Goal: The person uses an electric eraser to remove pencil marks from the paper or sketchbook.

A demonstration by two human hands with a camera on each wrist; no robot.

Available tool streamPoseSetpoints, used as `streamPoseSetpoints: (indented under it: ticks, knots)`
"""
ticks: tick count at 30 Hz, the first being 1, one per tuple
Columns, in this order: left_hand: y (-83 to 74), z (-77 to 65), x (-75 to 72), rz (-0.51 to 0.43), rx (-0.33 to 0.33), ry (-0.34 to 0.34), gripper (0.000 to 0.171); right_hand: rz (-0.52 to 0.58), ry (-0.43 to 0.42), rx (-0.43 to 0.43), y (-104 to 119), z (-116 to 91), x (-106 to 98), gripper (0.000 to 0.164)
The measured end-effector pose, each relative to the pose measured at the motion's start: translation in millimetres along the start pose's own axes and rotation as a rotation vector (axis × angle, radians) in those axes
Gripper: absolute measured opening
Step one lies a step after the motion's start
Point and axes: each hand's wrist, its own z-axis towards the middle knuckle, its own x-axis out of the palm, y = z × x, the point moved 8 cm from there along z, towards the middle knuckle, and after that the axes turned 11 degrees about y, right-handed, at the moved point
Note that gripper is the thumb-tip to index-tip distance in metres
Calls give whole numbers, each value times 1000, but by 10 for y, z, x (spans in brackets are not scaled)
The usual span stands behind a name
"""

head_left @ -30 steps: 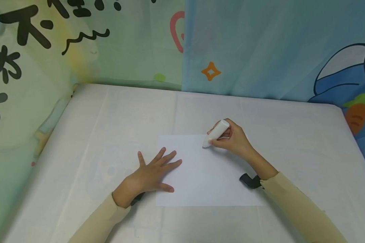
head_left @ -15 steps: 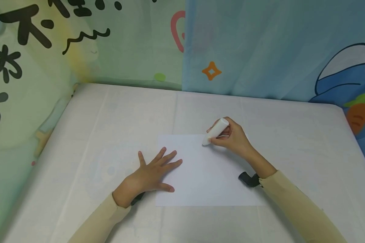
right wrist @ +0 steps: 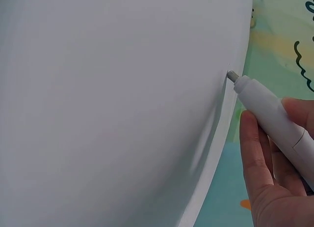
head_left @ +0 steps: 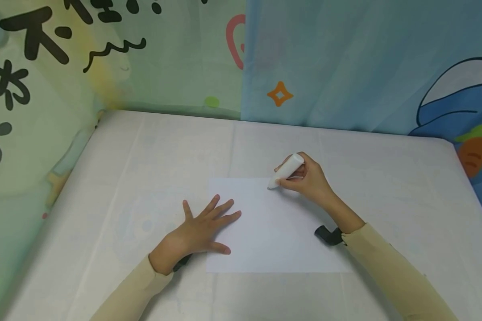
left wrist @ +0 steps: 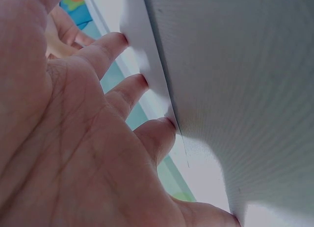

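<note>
A sheet of white paper (head_left: 273, 240) lies flat on the white-covered table. My left hand (head_left: 198, 229) is spread over its left part, fingers straight and apart. In the left wrist view, the fingertips (left wrist: 162, 131) touch the surface near the sheet's edge. My right hand (head_left: 313, 180) pinches a thick white pen (head_left: 287, 170) between thumb and fingers, its rear end tilted up to the right. Seen from the right wrist, the pen's short metal tip (right wrist: 232, 76) is at the paper; whether it touches is hard to tell. No mark shows on the sheet.
The white cloth (head_left: 164, 147) covers the table beyond the sheet. Printed curtains, one green (head_left: 176, 76) and one blue (head_left: 345, 67), stand along the far edge. A dark wrist-worn device (head_left: 328, 236) sits below my right wrist.
My right hand has shifted slightly toward the far edge of the paper, carrying the pen with it. The left hand stays where it was.
</note>
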Motion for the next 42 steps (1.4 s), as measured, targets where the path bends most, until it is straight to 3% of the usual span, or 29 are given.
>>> streamPoseSetpoints:
  ticks: [42]
  knots:
    - [11, 14, 1, 15, -14, 5, 83, -17, 8, 5, -13, 2, 13, 45]
